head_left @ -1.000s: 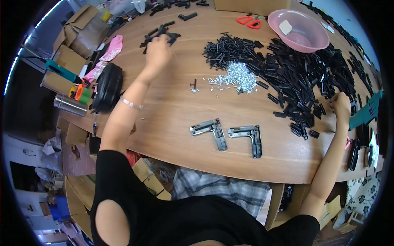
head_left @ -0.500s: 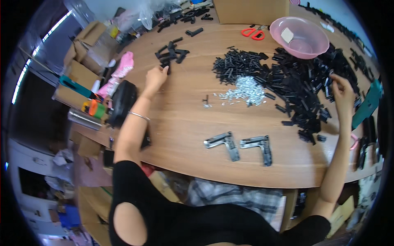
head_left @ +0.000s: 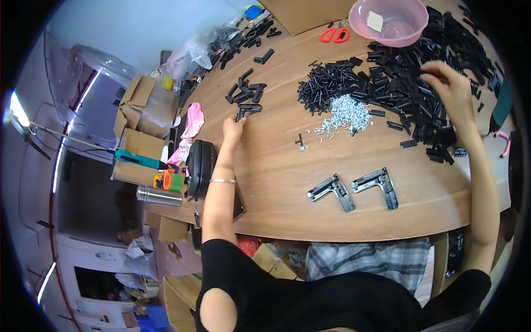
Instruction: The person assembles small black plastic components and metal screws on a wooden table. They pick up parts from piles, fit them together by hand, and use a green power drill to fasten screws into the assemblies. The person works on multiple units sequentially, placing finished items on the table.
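My left hand (head_left: 234,128) reaches to the far left of the table, its fingers closed on the lower end of a black pistol-shaped piece (head_left: 251,108). Just beyond it lies a small group of similar black pistol-shaped pieces (head_left: 243,91). At the right, my right hand (head_left: 452,88) hovers over a heap of small black parts (head_left: 406,91), thumb and fingers apart with nothing visible between them. Two pistol-shaped shells (head_left: 336,191) lie side by side near the front edge, their inner parts showing.
Silver screws (head_left: 348,113) and thin black parts (head_left: 326,86) are heaped mid-table. Behind them are red-handled scissors (head_left: 334,35) and a pink bowl (head_left: 389,25). A black case (head_left: 202,166), steel flask (head_left: 159,195) and teal electric screwdriver (head_left: 138,159) are at left; another teal tool (head_left: 502,108) is at right.
The whole view has shifted and tilted. My left hand has drawn a black pistol-shaped piece toward the near side of its group. My right hand stays over the black parts, fingers more spread.
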A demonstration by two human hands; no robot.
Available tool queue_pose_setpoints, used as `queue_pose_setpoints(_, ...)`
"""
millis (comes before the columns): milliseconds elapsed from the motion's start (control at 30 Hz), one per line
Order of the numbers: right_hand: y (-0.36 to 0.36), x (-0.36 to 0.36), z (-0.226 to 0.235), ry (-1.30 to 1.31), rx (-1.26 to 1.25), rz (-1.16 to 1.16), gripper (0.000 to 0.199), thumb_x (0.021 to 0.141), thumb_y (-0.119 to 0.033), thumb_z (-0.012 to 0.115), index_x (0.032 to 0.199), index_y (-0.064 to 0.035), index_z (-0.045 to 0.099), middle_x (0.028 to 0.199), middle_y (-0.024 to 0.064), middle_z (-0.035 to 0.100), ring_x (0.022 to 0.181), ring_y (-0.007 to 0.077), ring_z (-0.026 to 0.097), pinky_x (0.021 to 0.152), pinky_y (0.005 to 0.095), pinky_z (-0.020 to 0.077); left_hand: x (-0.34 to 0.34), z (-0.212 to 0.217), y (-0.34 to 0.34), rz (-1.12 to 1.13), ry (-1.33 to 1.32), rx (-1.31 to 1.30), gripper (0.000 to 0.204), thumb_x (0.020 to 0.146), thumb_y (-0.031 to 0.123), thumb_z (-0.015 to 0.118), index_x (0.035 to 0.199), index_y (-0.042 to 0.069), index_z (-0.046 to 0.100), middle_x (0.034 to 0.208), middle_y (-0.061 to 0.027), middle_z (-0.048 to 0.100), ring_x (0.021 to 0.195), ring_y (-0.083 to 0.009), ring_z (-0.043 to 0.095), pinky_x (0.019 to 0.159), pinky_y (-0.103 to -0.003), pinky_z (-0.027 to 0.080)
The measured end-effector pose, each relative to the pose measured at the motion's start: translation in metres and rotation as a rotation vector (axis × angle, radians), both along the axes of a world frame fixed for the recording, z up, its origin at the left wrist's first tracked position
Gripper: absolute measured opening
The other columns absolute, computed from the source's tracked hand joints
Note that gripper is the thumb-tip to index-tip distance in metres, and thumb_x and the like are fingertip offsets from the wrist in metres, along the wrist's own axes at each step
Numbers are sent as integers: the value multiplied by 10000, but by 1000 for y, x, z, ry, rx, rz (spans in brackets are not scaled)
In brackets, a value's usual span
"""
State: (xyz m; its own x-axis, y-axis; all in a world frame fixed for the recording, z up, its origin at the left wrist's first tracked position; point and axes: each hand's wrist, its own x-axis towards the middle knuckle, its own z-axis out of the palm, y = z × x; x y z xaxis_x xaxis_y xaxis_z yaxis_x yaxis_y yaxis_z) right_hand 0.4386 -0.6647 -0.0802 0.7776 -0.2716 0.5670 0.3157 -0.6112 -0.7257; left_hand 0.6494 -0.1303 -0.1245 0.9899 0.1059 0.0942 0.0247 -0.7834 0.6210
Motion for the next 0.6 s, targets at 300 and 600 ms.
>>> queue_pose_setpoints(300, 84, -41, 23, 35, 181, 369, 88, 734, -29, 676, 821, -26, 671, 836, 45, 631, 799, 129, 577, 708, 247, 452, -189, 66, -188, -494, 329, -959, 290, 894, 68, 539, 1169, -17, 514, 1059, -120, 622, 866, -134, 615, 717, -209, 478)
queue_pose_setpoints(600, 87, -44, 22, -216, -461, 457, 205, 579, -49, 737, 770, -95, 678, 796, 6, 608, 922, 247, 540, 778, 341, 447, -242, 44, -250, -636, 326, -976, 288, 871, -6, 537, 1158, 4, 562, 913, -59, 633, 773, -69, 578, 659, -191, 479)
